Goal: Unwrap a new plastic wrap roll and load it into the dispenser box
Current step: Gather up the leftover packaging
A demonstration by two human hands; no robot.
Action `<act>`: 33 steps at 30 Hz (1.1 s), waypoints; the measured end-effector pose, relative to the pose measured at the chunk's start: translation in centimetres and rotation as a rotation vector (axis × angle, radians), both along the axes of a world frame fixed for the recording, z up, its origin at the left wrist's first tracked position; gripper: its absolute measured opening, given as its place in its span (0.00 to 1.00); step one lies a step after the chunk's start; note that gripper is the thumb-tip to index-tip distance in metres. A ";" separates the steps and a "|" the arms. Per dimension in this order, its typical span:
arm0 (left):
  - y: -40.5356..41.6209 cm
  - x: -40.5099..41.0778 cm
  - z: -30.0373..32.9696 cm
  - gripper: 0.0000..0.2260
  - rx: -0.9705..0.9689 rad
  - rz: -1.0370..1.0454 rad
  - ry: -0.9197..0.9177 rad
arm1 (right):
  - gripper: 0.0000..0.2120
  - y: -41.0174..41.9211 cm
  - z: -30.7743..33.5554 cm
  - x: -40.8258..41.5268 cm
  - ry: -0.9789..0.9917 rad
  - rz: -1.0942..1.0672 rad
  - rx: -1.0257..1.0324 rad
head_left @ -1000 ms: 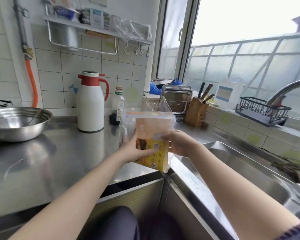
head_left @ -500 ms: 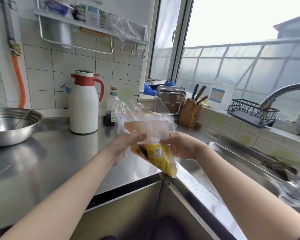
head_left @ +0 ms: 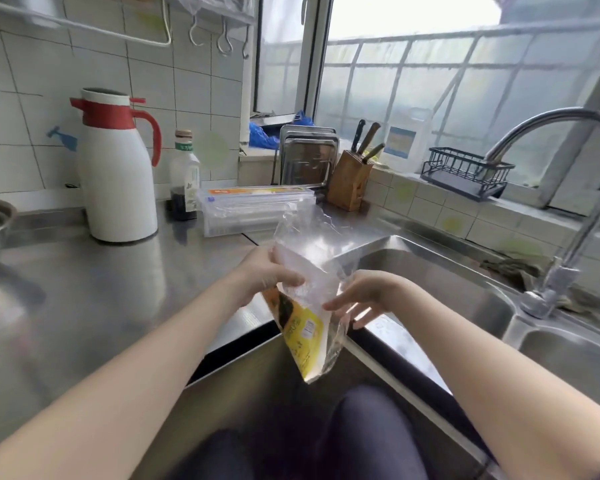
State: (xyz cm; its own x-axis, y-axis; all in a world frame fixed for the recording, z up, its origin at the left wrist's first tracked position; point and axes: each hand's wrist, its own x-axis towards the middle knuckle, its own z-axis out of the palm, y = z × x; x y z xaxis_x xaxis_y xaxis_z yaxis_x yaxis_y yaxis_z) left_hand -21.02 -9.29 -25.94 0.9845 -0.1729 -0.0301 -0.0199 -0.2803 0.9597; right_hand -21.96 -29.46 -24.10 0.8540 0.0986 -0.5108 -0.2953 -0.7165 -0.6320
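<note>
Gripping the clear wrapper bag near its upper part, the left hand is holding it tilted over the counter's front edge, while the right hand is touching the bag's other side with loosely spread fingers that are not clamping anything. Down in the bag's lower end, the yellow-labelled roll is hanging below both hands, well apart from the dispenser box lying on the counter behind. Because the film is slick and only one hand is truly gripping, the bag could be slipping free and dropping the roll toward the floor or the sink.
</note>
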 end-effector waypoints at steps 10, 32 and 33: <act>-7.2 -0.4 -1.5 0.13 0.738 -0.002 -0.283 | 0.24 -2.4 -1.6 -1.7 0.061 -0.065 -0.247; -8.7 -3.6 -15.2 0.10 1.118 0.046 -0.245 | 0.20 -0.6 -9.2 -2.7 0.270 0.202 -0.369; -8.8 -3.4 -16.0 0.10 1.125 0.043 -0.194 | 0.20 -0.5 -9.7 -2.4 0.288 0.221 -0.394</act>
